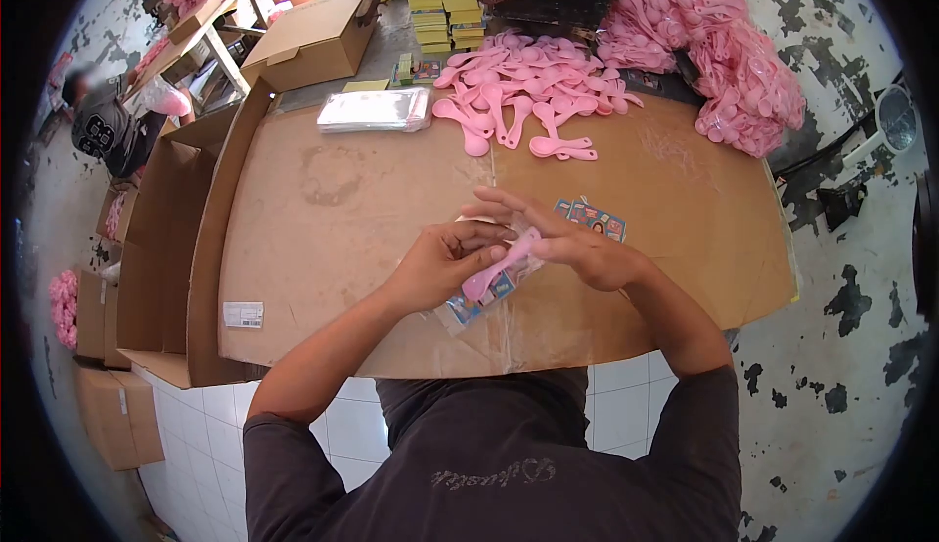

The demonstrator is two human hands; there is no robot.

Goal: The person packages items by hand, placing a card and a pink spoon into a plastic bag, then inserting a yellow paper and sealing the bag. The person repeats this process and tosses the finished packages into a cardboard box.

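Observation:
A pink plastic spoon (500, 271) lies slantwise over a clear plastic bag (456, 321) that has a printed card (497, 293) in it, near the table's front edge. My left hand (435, 266) is closed on the bag, its thumb against the spoon's side. My right hand (592, 256) is held on the other side with fingers stretched out and apart, the thumb close by the end of the spoon's handle. Just beyond that hand, loose printed cards (599, 219) lie partly covered by it.
A heap of pink spoons (518, 77) spreads across the table's back, with bagged spoons (734, 72) at right. A stack of clear bags (374, 110) sits back left, before stacked cards (425, 9). An open carton (166, 248) borders the left edge. A person (112, 126) is farther left.

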